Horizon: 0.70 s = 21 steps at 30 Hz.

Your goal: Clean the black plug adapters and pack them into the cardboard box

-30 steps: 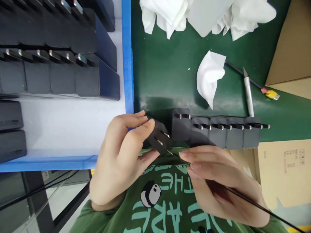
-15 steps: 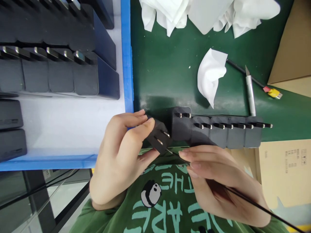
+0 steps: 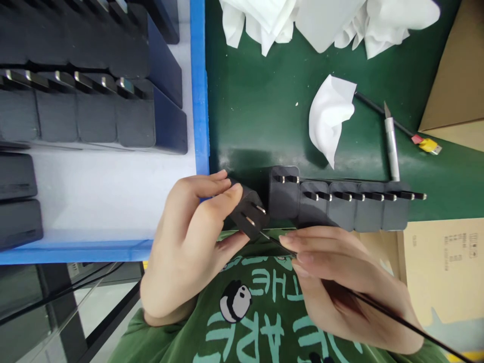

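Note:
My left hand (image 3: 192, 237) is closed on a black plug-in power adapter (image 3: 247, 209), its two metal prongs tilted up toward me. Between the pinched fingers of my right hand (image 3: 351, 282) is a thin black tool (image 3: 278, 243) with a fine metal tip. That tip meets the adapter's lower edge; whether it presses in I cannot tell. A thin black cord (image 3: 401, 320) runs from my right palm to the lower right. Just beyond my right fingers stands a row of several black adapters (image 3: 342, 204), prongs up, the leftmost one set slightly farther back.
On the left, a blue-rimmed tray (image 3: 200, 101) holds several black adapters (image 3: 134, 113). White wipes (image 3: 330, 116), a craft knife (image 3: 392, 146) and a cable with a yellow plug (image 3: 429, 145) lie on the green mat (image 3: 257, 111). Cardboard boxes (image 3: 446, 267) flank the right side.
Almost nothing differs. The whole view has shifted very slightly; both hands keep the same hold, with the tool's tip still at the adapter's edge.

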### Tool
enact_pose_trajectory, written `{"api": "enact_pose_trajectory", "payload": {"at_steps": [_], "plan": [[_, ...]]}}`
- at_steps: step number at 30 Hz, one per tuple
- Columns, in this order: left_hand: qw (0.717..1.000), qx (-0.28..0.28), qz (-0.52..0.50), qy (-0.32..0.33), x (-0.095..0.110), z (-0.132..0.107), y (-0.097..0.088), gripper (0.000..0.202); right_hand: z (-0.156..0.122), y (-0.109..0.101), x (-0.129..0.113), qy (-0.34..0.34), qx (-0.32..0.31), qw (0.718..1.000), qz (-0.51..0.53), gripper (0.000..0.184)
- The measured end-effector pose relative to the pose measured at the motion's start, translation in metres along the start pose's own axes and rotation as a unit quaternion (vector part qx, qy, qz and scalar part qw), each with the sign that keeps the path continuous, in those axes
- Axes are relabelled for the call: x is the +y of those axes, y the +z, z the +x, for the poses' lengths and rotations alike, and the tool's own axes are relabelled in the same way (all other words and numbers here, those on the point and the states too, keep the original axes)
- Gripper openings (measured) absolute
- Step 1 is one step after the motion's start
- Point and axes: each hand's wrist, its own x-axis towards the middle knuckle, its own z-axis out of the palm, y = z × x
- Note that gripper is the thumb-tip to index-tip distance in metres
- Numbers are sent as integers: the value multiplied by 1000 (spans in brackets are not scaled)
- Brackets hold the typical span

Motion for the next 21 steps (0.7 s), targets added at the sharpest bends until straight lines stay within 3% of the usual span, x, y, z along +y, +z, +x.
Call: {"api": "enact_pose_trajectory", "payload": {"at_steps": [13,21], "plan": [[1000,-7,4,-16,1,0,0,57,2,-2,1,1,-20,1000,13,33],[999,14,12,31,-5,1,1,43,-1,-3,1,2,-22,1000,15,34]]}}
